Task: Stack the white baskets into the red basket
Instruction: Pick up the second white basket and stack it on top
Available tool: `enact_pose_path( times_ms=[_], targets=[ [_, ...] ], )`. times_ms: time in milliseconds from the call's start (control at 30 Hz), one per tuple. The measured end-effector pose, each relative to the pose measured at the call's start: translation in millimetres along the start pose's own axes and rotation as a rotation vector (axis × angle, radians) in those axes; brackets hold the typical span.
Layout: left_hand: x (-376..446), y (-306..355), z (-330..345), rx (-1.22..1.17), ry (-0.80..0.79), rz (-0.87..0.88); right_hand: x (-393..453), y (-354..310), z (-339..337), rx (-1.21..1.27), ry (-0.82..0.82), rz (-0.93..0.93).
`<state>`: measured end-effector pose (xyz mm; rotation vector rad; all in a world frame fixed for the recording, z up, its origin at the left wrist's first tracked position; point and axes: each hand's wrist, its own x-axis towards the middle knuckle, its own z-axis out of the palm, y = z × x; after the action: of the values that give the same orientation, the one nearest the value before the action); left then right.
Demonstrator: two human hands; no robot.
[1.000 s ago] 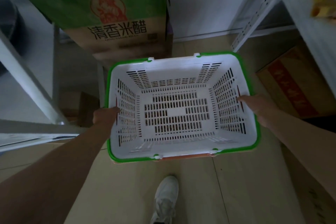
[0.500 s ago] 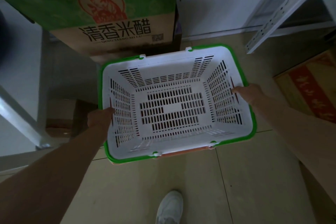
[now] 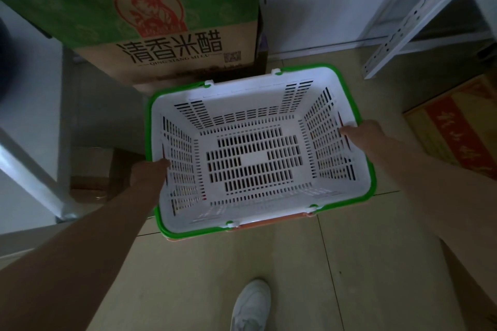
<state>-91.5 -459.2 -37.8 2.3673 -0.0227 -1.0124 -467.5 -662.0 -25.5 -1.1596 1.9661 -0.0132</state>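
From the head camera I see a white slotted plastic basket with a green rim [image 3: 255, 158] held over the beige tiled floor [image 3: 269, 271], its open top facing me. My left hand [image 3: 149, 173] grips the basket's left short wall, thumb tip hooked over the rim onto the inner face, the other fingers hidden outside. My right hand [image 3: 361, 134] grips the right short wall the same way, thumb inside, fingers out of sight behind the wall. Both green handles lie folded down along the rim.

Directly beneath the white basket, an orange-red plastic basket [image 3: 269, 224] shows only as a thin strip of rim along the near edge; red also shows through the side slots, so the white one sits nested in it, though I cannot tell how deep.

Just behind the basket stands a green and brown cardboard carton [image 3: 150, 16] printed with a red round emblem, the black characters 清香米醋, the line "QING XIANG MI CU" and a small QR code. At the right edge lies a brown cardboard box with a red band [image 3: 457, 131] bearing pale characters too blurred to read. A white perforated metal shelf post [image 3: 411, 19] slants above it. 1 white sneaker [image 3: 251, 303] stands on the tiles below the baskets.
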Motion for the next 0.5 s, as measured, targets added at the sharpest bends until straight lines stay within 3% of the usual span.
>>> enact_pose_path(
  times_ms=[333,500],
  targets=[
    [-28.6,9.2,-3.0,0.251,0.011,0.068,-40.3,4.5,-1.3,-0.170,0.036,-0.063],
    [-64.3,14.4,-2.8,0.446,0.095,0.163,-74.7,9.5,-10.7,-0.235,0.041,-0.076]
  ],
)
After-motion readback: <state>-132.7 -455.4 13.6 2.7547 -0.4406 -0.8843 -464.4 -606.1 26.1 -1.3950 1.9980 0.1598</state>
